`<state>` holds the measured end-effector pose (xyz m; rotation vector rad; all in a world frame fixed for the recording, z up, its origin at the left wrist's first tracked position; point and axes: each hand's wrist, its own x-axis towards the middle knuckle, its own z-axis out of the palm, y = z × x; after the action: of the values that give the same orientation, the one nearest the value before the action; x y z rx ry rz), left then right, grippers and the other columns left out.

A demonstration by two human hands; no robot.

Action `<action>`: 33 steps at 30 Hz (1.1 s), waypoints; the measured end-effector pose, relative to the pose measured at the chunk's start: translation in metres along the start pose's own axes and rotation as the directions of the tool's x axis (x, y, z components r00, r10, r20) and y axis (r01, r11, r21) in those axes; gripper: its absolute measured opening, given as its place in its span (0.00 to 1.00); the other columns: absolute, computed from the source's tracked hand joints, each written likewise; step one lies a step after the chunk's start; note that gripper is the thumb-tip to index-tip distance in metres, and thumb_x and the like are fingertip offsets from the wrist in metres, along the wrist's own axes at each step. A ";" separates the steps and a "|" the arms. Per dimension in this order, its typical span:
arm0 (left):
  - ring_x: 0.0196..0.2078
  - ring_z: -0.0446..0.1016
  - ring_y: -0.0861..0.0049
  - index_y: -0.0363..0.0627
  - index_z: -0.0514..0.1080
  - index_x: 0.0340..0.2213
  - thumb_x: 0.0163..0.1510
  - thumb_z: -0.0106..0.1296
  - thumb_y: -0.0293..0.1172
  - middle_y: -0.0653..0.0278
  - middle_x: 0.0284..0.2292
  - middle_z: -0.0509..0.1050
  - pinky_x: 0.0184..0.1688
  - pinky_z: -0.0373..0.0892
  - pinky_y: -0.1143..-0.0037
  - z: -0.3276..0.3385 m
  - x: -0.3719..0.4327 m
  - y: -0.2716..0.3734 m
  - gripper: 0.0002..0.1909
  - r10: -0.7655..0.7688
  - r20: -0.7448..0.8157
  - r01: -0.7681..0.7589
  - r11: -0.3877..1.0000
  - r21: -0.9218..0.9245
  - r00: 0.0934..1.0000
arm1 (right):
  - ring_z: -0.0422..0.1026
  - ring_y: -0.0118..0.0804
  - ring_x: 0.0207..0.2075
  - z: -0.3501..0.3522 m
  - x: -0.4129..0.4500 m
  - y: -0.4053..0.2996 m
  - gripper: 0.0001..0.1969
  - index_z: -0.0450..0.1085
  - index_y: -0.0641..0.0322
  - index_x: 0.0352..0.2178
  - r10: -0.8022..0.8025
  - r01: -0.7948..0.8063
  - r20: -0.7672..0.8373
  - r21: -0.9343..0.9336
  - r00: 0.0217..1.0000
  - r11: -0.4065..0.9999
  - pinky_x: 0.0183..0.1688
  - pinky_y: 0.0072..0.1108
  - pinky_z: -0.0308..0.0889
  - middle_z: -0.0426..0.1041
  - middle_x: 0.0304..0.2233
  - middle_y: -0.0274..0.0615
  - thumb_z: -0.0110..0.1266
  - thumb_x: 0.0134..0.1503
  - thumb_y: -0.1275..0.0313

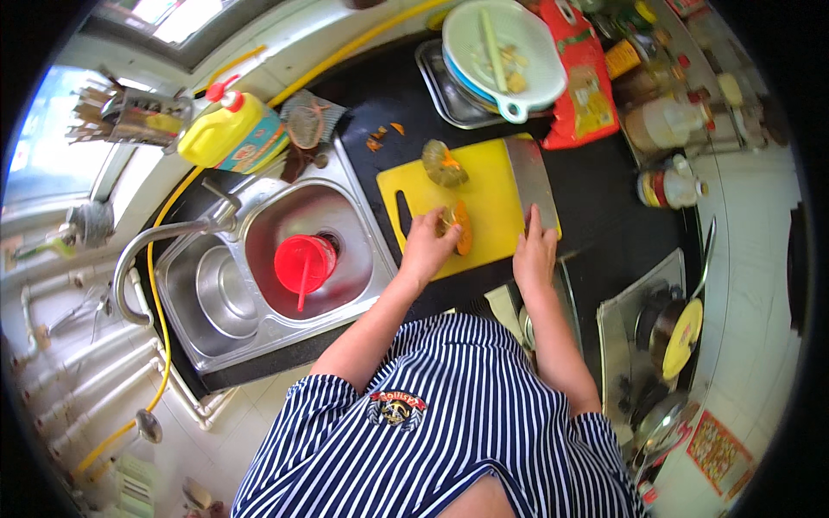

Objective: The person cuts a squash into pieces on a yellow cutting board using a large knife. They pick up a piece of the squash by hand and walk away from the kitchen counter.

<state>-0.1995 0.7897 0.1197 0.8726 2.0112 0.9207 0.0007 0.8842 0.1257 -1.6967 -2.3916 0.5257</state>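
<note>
My left hand (430, 247) holds a piece of orange-fleshed pumpkin (462, 228) at its left side, over the lower middle of a yellow cutting board (487, 188). Another pumpkin piece (444, 164), with green-brown rind and some orange flesh showing, rests near the board's top edge. Along the right side of the board lies a broad-bladed cleaver (532, 176), its blade pointing away from me. My right hand (535, 252) is on the cleaver's handle end, with the index finger stretched towards the blade; the handle is mostly hidden under the hand.
Left of the board is a double steel sink (363, 288) with a red container (304, 264) and a curved faucet (162, 228). Orange scraps (374, 144) lie beyond the board. A white colander (544, 78) and red bag (583, 84) stand at the back; a stove (615, 343) is at right.
</note>
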 end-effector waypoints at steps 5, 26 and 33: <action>0.45 0.74 0.52 0.37 0.71 0.50 0.52 0.57 0.42 0.42 0.42 0.74 0.51 0.70 0.65 0.003 0.003 0.004 0.28 -0.002 0.009 0.003 0.999 -0.050 1.000 | 0.67 0.60 0.45 -0.002 0.003 -0.005 0.34 0.54 0.60 0.64 0.042 -0.044 0.074 0.015 0.996 0.999 0.51 0.39 0.64 0.65 0.42 0.59 0.56 0.58 0.72; 0.46 0.75 0.80 0.49 0.67 0.52 0.61 0.48 0.45 0.66 0.47 0.75 0.46 0.69 0.76 -0.097 -0.053 -0.066 0.21 -0.201 0.246 0.287 0.213 -0.934 0.948 | 0.69 0.54 0.53 0.008 0.122 -0.168 0.17 0.69 0.68 0.49 -0.549 0.510 0.015 0.349 0.836 0.786 0.56 0.33 0.65 0.70 0.52 0.52 0.53 0.58 0.74; 0.52 0.74 0.76 0.44 0.66 0.53 0.61 0.47 0.42 0.64 0.49 0.74 0.54 0.69 0.71 -0.151 -0.081 -0.062 0.22 -0.259 0.174 0.221 0.166 -0.961 0.950 | 0.65 0.54 0.56 0.071 0.174 -0.210 0.32 0.68 0.65 0.53 -0.438 0.448 0.233 0.012 0.868 0.894 0.58 0.35 0.64 0.67 0.53 0.54 0.66 0.51 0.58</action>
<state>-0.3014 0.6461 0.1661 -0.2429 1.0295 1.6916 -0.2672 0.9721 0.1266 -1.0788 -2.8526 0.6226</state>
